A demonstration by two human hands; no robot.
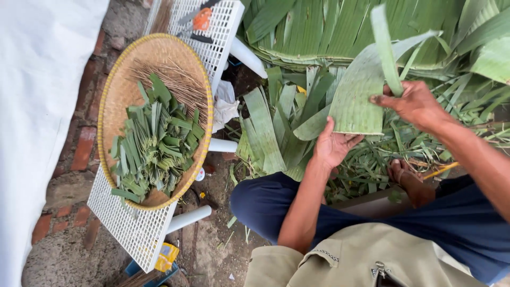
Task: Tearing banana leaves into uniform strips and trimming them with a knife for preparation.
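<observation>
Holding a broad piece of banana leaf [357,101] between both hands, the person sits cross-legged over a heap of leaf scraps [372,165]; the left hand [333,144] lies half open under the leaf's lower edge at about 7 o'clock, palm up with fingers cupped against it, while the right hand [415,102] at 3 o'clock is closed in a pinch on a narrow strip [385,48] that rises toward 12 o'clock, partly split from the leaf. Over at 9 o'clock, a round woven tray [127,95] rests on a white plastic grid rack [133,228], carrying folded leaf pieces [154,143] and thin sticks [175,79]. Whole leaves [340,26] are stacked at 12 o'clock. The likely trouble, to my eye: the split could wander across the ribs and ruin the piece if the pinch pulls sideways, since the left hand only props the leaf rather than gripping it, and it could slip down onto the scraps
</observation>
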